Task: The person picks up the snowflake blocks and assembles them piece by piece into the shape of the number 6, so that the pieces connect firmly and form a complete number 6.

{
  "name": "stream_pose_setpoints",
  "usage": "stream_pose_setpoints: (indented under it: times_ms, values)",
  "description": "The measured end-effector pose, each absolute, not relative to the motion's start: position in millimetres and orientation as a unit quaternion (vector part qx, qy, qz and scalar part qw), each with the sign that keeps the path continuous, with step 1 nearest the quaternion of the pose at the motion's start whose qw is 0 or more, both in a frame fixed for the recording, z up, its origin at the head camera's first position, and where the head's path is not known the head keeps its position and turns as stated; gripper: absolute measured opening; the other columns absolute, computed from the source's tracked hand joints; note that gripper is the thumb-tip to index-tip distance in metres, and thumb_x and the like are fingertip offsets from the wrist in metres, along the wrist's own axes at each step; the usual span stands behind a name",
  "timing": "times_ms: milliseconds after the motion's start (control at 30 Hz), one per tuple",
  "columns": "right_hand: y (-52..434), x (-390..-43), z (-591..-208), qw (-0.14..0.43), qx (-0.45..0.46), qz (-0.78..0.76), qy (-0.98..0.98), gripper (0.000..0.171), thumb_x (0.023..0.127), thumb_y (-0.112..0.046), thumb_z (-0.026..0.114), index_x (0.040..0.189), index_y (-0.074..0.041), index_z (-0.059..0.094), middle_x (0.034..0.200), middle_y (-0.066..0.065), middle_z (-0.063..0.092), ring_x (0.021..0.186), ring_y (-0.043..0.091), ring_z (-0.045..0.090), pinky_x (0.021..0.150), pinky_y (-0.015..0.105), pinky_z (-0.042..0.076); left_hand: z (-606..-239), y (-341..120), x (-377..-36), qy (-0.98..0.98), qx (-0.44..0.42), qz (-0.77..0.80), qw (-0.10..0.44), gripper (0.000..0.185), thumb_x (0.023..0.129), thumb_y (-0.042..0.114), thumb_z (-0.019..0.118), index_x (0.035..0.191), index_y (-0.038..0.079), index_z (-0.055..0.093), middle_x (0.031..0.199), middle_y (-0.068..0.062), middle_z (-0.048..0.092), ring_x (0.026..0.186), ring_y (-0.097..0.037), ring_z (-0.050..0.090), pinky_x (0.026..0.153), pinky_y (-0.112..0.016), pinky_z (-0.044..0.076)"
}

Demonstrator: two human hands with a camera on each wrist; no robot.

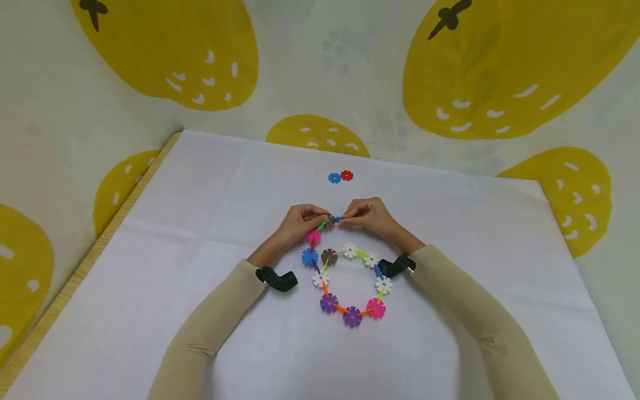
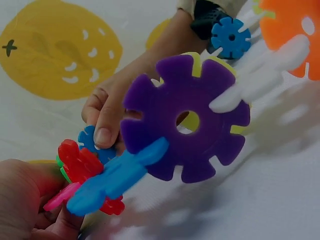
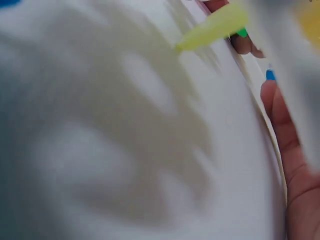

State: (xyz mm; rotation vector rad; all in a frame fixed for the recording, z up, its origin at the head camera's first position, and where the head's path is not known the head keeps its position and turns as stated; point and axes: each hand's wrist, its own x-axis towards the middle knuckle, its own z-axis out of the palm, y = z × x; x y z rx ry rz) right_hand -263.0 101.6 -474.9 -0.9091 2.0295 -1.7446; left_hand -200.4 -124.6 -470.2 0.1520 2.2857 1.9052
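Observation:
A chain of notched plastic snowflake discs in several colours curves between and below the hands in the head view, including a purple disc (image 1: 352, 316) and a pink disc (image 1: 376, 308). At its upper end, my left hand (image 1: 298, 223) pinches the chain by a brown disc (image 1: 328, 221) and a green disc (image 1: 321, 226). My right hand (image 1: 372, 215) pinches a small blue disc (image 1: 338, 219) against the brown one; whether their notches interlock cannot be seen. Another purple disc (image 2: 155, 115) blocks much of the left wrist view. In the right wrist view, my right hand (image 3: 297, 175) is partly covered by a blurred disc.
Beyond the hands, a loose blue disc (image 1: 334, 178) and a red disc (image 1: 347, 175) lie side by side on the white-covered table (image 1: 240, 183). Behind the table hangs a cloth (image 1: 340, 83) with yellow fruit prints. Black straps circle both wrists, the right one beside the chain.

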Motion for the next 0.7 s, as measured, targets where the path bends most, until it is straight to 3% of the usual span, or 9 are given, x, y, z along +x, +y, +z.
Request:
stream_pose_setpoints:
  times_ms: [200,367,700]
  values:
    - [99,-260,-472,0.129,-0.340,-0.588,0.723,0.006,0.077,0.014,0.074,0.082,0.011,0.072,0.081,0.008,0.070,0.077,0.011,0.062,0.067,0.019,0.049,-469,-123,-198,0.775,0.057,0.626,0.073,0.020,0.093,0.007,0.066,0.108,-0.006,0.069,0.100,-0.017,0.071,0.072,-0.006,0.059,0.065,-0.019,0.047]
    - [98,-253,-466,0.128,-0.320,-0.628,0.698,0.005,0.077,0.015,0.073,0.082,0.012,0.072,0.081,0.013,0.070,0.076,0.012,0.065,0.068,0.020,0.052,-469,-122,-199,0.759,0.032,0.645,0.079,0.022,0.094,0.008,0.065,0.111,-0.006,0.068,0.106,-0.018,0.071,0.080,-0.005,0.064,0.072,-0.018,0.050]
    - [97,-247,-461,0.123,-0.338,-0.631,0.687,0.005,0.078,0.012,0.074,0.082,0.012,0.072,0.082,0.008,0.070,0.076,0.011,0.064,0.066,0.020,0.050,-470,-122,-199,0.750,0.034,0.656,0.081,0.021,0.093,0.005,0.065,0.109,-0.009,0.067,0.106,-0.019,0.071,0.079,-0.005,0.064,0.074,-0.019,0.051]
